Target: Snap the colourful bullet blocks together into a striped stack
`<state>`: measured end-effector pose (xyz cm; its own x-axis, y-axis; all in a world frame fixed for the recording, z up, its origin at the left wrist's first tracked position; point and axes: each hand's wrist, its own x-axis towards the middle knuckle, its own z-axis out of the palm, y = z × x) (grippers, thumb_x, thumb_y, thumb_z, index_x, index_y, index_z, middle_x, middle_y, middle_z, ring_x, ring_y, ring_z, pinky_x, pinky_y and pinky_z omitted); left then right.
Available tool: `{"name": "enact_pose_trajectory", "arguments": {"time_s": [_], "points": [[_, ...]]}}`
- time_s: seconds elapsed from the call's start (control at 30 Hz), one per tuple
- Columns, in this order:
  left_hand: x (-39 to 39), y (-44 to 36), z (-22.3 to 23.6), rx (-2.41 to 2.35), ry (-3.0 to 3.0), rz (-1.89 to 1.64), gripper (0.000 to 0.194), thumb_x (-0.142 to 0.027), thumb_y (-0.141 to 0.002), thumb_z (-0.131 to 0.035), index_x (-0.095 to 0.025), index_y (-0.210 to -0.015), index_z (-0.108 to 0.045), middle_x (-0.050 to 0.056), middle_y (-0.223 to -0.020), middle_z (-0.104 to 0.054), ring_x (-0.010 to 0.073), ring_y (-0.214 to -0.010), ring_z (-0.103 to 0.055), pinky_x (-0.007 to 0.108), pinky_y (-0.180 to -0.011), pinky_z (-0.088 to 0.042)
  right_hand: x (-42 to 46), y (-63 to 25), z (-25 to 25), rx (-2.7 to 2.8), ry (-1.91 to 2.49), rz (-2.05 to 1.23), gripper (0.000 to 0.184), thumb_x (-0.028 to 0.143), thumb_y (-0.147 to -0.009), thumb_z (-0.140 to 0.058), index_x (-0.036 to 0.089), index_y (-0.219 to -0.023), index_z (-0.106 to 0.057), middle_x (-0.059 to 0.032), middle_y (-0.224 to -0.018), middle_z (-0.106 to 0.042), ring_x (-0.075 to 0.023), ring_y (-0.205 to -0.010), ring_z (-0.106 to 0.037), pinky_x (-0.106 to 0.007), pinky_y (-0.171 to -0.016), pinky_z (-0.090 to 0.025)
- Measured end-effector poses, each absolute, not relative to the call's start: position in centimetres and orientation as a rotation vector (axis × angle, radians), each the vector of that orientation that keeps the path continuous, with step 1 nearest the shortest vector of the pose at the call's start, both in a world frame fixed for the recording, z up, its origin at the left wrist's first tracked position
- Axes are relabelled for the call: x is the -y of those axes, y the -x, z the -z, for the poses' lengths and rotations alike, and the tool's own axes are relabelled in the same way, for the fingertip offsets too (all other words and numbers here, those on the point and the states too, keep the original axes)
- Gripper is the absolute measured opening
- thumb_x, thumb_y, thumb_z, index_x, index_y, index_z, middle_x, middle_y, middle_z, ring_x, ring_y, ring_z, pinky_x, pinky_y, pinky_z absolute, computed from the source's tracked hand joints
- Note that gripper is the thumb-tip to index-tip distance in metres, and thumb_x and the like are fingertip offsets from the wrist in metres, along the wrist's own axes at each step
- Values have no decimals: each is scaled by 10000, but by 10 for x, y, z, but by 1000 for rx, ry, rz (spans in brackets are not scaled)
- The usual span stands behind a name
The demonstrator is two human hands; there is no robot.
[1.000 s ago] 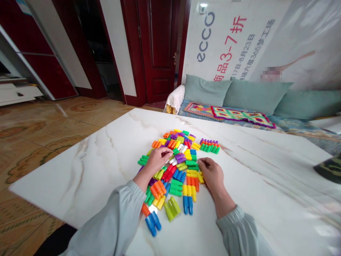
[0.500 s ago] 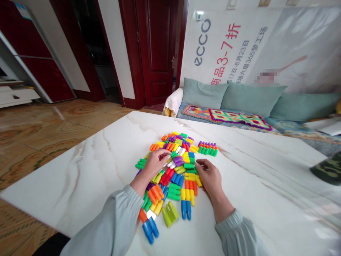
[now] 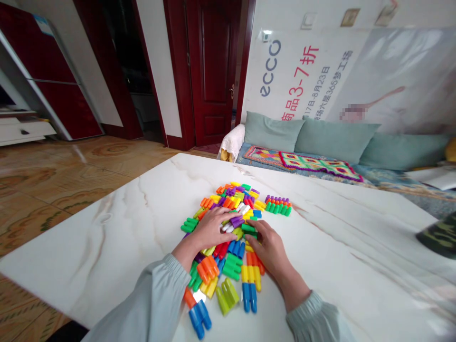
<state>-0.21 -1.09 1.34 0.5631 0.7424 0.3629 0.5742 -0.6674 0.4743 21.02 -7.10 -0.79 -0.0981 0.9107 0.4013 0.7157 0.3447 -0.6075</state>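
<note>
Bullet-shaped plastic building blocks in many colours lie heaped on the table. My left hand [image 3: 213,229] is over the middle of the heap, thumb and fingers apart. A purple block [image 3: 236,221] and a white block [image 3: 228,228] show between its thumb and fingertips. On the heap's right side, my right hand [image 3: 268,243] has its thumb and fingers closed around a green block [image 3: 249,229]. Nearer to me are a green block [image 3: 232,267], a lime block [image 3: 227,296] and a yellow-and-blue joined piece [image 3: 249,289]. Some blocks are hidden beneath both hands.
The white marbled table [image 3: 142,228] carries the heap. Joined rows of green, orange and purple blocks [image 3: 278,206] stand at its right. A camouflage-patterned item [image 3: 440,237] is at the right edge. Beyond the table is a sofa with green cushions [image 3: 335,140].
My left hand has come down and slightly nearer, onto the purple and white blocks. My right hand has moved left to the green block. The view has tilted up slightly.
</note>
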Motion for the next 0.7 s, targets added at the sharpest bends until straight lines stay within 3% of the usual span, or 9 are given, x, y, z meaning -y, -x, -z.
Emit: {"name": "enact_pose_trajectory", "arguments": {"time_s": [0.27, 0.4, 0.6, 0.7], "points": [[13, 1, -15, -1091, -2473, -900, 502, -206, -689, -738, -294, -1178, -663, 41, -1107, -653, 238, -1046, -592, 357, -963, -463, 70, -211, 3, 1852, 1357, -357, 190, 233, -865, -542, 218, -1018, -654, -48, -956, -662, -188, -837, -639, -299, -735, -508], [12, 1, -11, -1194, -2410, -964, 350, -230, -769, -682, -294, -1112, -704, 37, -1057, -669, 208, -981, -625, 315, -897, -487, 69, -208, 3, 1848, 1282, -371, 169, 249, -882, -532, 218, -988, -660, -54, -938, -677, -194, -843, -644, -312, -760, -513], [6, 1, -7, -1212, -2293, -1102, 125, -250, -815, -655, -228, -893, -750, 29, -875, -695, 146, -713, -622, 270, -710, -501, 70, -204, 4, 1722, 1263, -445, 177, 303, -879, -542, 210, -968, -663, -52, -909, -699, -198, -820, -661, -309, -748, -542], [2, 2, -7, -1162, -2053, -1282, 109, -274, -806, -659, -197, -810, -736, 38, -844, -708, 148, -711, -634, 252, -654, -514, 74, -201, 1, 1671, 1232, -446, 218, 303, -888, -539, 216, -1050, -658, -52, -1003, -710, -206, -917, -672, -325, -831, -544]]}}
